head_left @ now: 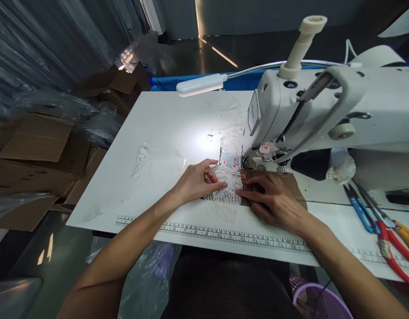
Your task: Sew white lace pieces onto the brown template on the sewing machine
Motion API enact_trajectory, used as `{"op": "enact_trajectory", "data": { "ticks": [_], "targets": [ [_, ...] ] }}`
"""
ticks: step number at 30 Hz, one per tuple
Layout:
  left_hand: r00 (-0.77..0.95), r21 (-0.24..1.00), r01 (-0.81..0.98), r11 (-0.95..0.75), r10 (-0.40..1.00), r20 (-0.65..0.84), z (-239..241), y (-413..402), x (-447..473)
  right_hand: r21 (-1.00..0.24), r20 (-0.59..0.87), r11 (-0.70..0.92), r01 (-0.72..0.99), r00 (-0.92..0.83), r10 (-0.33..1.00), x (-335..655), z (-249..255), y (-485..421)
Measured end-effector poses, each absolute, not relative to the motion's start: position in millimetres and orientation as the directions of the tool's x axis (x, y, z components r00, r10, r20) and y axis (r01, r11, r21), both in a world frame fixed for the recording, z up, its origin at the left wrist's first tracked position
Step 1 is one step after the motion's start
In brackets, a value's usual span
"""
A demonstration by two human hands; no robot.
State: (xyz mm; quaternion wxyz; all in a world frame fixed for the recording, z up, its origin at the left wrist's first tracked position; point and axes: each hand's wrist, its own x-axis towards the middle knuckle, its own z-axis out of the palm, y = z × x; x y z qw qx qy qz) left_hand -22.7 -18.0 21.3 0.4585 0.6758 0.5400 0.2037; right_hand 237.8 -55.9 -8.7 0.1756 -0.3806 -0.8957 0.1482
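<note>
A piece of white fringed lace trim [226, 190] lies at the sewing machine's needle area, its strands hanging toward me. My left hand [199, 179] is closed at the lace's left edge, the thumb resting on it and the other fingers curled. My right hand [272, 199] lies palm down with fingers stretched out, the index fingertip touching the lace's right edge. Beneath that hand is a brown board [292, 188]. The white sewing machine [269, 104] stands just beyond both hands, and more lace [231, 117] stretches behind the needle area.
A lamp [202, 84] on a bendable neck lights the white table [171, 115]. Lace scraps [142, 159] lie at left. Blue-handled snips [364, 210] and red-handled scissors [390, 248] rest at right. A printed ruler [204, 231] follows the front edge. Cardboard boxes [34, 155] and a purple basket [319, 294] stand below.
</note>
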Motion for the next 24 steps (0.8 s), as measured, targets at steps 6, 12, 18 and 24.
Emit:
{"op": "enact_trajectory", "data": {
  "ticks": [6,12,18,24],
  "targets": [
    [0.346,0.82,0.569,-0.062,0.923,-0.17,21.7,-20.8,-22.0,-0.401,0.208,0.67,0.625,-0.65,0.731,239.5,-12.3,-54.8],
    [0.34,0.805,0.586,-0.089,0.929,-0.145,22.6,-21.8,-21.7,-0.394,0.214,0.679,0.619,-0.657,0.723,239.4,-12.5,-53.0],
    [0.336,0.595,0.723,-0.351,0.931,0.142,15.9,-21.9,-19.5,-0.384,0.224,0.68,0.625,-0.652,0.725,236.8,-8.0,-53.6],
    [0.834,0.158,0.481,-0.863,0.505,0.221,11.6,-9.6,3.2,-0.387,0.209,0.667,0.636,-0.645,0.735,235.8,-7.1,-55.1]
  ]
}}
